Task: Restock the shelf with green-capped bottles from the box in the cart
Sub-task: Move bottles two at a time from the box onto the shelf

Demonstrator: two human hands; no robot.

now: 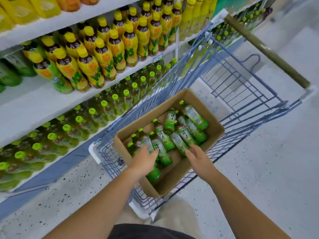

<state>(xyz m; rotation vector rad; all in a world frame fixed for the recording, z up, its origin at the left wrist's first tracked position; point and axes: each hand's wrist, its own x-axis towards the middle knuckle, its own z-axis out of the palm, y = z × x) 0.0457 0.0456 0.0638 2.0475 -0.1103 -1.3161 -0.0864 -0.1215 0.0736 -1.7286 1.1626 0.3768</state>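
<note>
An open cardboard box (pixel 209 116) lies in a blue wire cart (pixel 241 87) and holds several green-capped tea bottles (pixel 163 135) lying loose. My left hand (pixel 144 158) reaches into the box's near left part, fingers spread over the bottles there, holding nothing that I can see. My right hand (pixel 196 156) hovers at the near ends of the bottles on the right, fingers apart and touching or nearly touching one bottle (pixel 179 144). On the left, the lower shelf (pixel 57 109) carries rows of standing green-capped bottles (pixel 103 107).
The shelf above holds yellow-capped bottles (pixel 103 50) in rows. The cart's green handle bar (pixel 265 50) runs along the far right. Speckled grey floor (pixel 259 161) lies around the cart. A second shelf unit with green bottles (pixel 245 19) stands beyond the cart.
</note>
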